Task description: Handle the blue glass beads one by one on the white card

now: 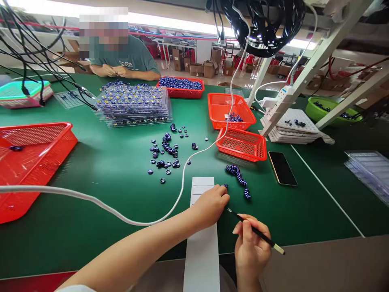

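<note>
Dark-blue pieces (240, 178) lie in a curved row on the green table (121, 162), just right of my white strip (202, 259).
They look light, hard and slick, so I'd pinch one by its rim. My right hand (252, 247) grips a black stick tool (265, 237); apart from it, my left hand (212, 202) curls over the strip's edge, knuckles hiding whether it pinches anything. The tool's tip is too small to make out.

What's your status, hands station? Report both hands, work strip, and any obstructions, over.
Right hand: grip on black pen-like tool. Left hand: over lined white strip, hold unclear. White cable curves past strip's left side.
</note>
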`<action>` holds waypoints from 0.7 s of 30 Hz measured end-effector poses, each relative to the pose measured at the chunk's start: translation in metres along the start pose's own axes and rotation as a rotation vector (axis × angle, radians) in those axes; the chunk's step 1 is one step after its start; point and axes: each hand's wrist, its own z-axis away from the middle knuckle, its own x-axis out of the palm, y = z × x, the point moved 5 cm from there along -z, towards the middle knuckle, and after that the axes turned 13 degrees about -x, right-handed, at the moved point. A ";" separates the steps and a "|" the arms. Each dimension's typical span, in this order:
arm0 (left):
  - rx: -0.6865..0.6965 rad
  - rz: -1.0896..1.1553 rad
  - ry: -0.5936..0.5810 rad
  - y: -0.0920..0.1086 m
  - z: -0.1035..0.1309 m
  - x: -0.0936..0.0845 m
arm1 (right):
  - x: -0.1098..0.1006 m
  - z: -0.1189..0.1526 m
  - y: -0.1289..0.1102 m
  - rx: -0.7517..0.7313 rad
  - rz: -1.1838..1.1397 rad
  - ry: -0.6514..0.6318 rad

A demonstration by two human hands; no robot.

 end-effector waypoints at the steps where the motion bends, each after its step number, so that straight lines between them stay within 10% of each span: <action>1: -0.001 -0.024 -0.031 0.001 0.002 -0.001 | 0.000 0.000 0.000 0.001 -0.006 -0.004; 21: -0.004 0.098 -0.155 -0.002 0.013 -0.009 | 0.003 -0.005 -0.003 -0.008 -0.046 0.031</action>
